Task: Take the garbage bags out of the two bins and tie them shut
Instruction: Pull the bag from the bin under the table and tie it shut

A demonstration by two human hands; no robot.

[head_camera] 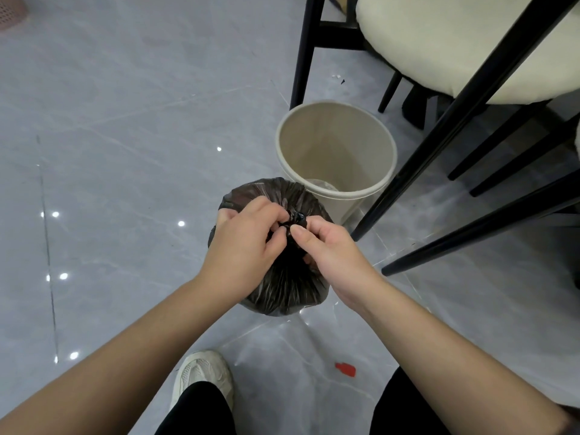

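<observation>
We have the black garbage bag (284, 277) out of its bin and standing on the grey tiled floor (125, 120), just in front of our feet. Its mouth is gathered into a twisted neck (295, 219) at the top, and both our hands are working there. Our left hand (244, 243) has its fingers curled and pressed around the gathered plastic on one side; our right hand (326, 243) pinches the dark bunch between thumb and forefinger on the other. Both are closed on the bag, none of the fingers spread.

We judge that we are in the middle of tying this bag: a small dark lump sits between the two hands, but whether it is a finished knot or only a twist we cannot tell, since the fingers cover most of it.

Just behind the bag stands the beige bin (335, 152), without a bag in it, with something pale and clear lying at its bottom. It sits beside the black legs of a chair (439, 58) with a cream cushion. A white shoe (204, 378) and a small red scrap (345, 369) lie near us on the floor.

Next, we would need to pull the two ends apart firmly so the knot tightens without tearing the thin plastic, then let go and look for the second bin, which is not in sight.
</observation>
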